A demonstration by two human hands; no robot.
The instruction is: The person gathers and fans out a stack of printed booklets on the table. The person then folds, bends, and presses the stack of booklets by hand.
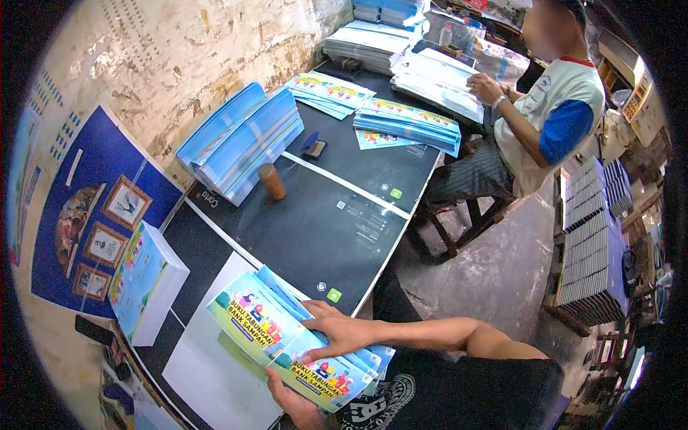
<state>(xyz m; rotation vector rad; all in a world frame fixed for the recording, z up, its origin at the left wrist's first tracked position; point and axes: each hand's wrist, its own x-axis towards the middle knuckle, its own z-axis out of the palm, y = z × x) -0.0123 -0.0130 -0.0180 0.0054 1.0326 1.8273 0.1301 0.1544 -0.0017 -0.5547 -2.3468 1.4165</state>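
The black tabletop takes up the middle of the view, marked with what appears to read "Carto" towards 10 o'clock and with green logos whose small print cannot be made out. On it, a tall stack of blue printed sheets is stood at 11 o'clock, and a thick paper block with a colourful cover is set at 8 o'clock. Near the 6 o'clock edge, partly over a white sheet, the fanned cover sheets are held, their long axis run from 10 to 4 o'clock. Their upper face is covered by the right hand, which is laid palm down, its grip spread rather than closed, so that the sheets are placed directly beneath it. By the left hand the lower edge is met from 6 o'clock; its thumb is seen, but its fingers are hidden, so whether that grip is closed cannot be told. Both hands are equally near, each in contact. "BUKU TABUNGAN BANK SAMPAH" can be read twice, in yellow and dark lettering; the smaller lines beneath are too fine to be read.
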